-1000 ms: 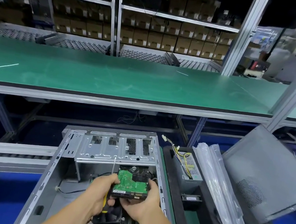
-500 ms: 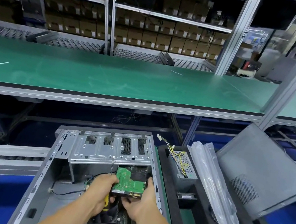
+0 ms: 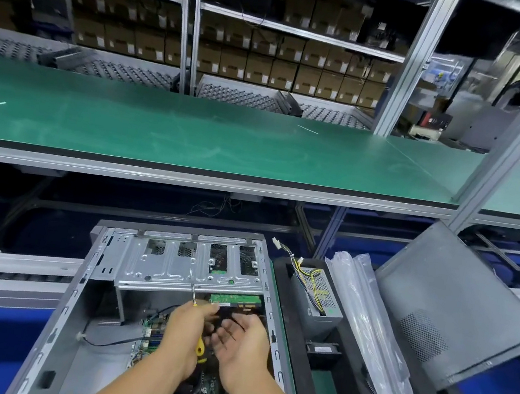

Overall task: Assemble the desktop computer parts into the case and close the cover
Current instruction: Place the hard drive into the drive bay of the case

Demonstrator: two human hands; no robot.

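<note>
Two bare forearms reaching forward from the bottom edge of the view, angled toward each other, wrists close together. Left hand back-side up, fingers curled around the yellow handle of a screwdriver, thumb side turned toward the other hand, metal shaft rising up and slightly left out of the fist. Right hand just beside it, rolled palm-up, fingers relaxed and gently bent, spread a little, gripping nothing. Fingertips of both hands pointing forward, away from the body. Left knuckles near the right fingertips, whether touching or apart not clear. No sleeves over either forearm.
</note>
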